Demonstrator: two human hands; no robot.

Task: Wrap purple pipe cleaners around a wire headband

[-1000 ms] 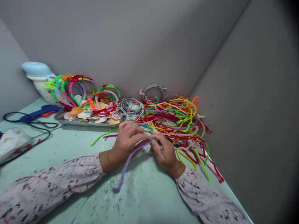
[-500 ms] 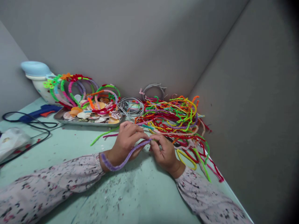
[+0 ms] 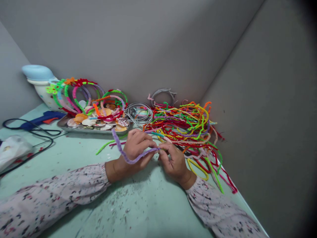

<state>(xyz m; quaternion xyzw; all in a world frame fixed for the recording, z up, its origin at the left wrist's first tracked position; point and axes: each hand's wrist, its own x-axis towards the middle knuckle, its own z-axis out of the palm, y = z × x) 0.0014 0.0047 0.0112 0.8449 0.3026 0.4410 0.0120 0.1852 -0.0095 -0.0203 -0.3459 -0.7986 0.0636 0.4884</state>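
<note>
A purple pipe cleaner (image 3: 133, 161) runs from my fingertips back across my left hand, its loose end curving up toward the tray. My left hand (image 3: 136, 148) is closed, pinching near the pipe cleaner's inner end. Right beside it, my right hand (image 3: 173, 162) pinches the same end between thumb and forefinger. What lies right between the fingertips is mostly hidden. Behind my right hand spreads a tangled heap of coloured pipe cleaners (image 3: 183, 119), some reaching past my right wrist.
A metal tray (image 3: 91, 131) of shells (image 3: 80, 118) stands at the back, with pipe-cleaner hoops (image 3: 74, 96) on it. Wire coils (image 3: 140, 112) lie beside it. At left are a blue glue gun (image 3: 41, 119), its black cord (image 3: 52, 142), a white plastic bag (image 3: 15, 150) and a blue-topped container (image 3: 39, 76).
The purple pipe cleaner's loose end has swung upward, from over my left wrist to above it near the tray. Both hands stay almost in the same place.
</note>
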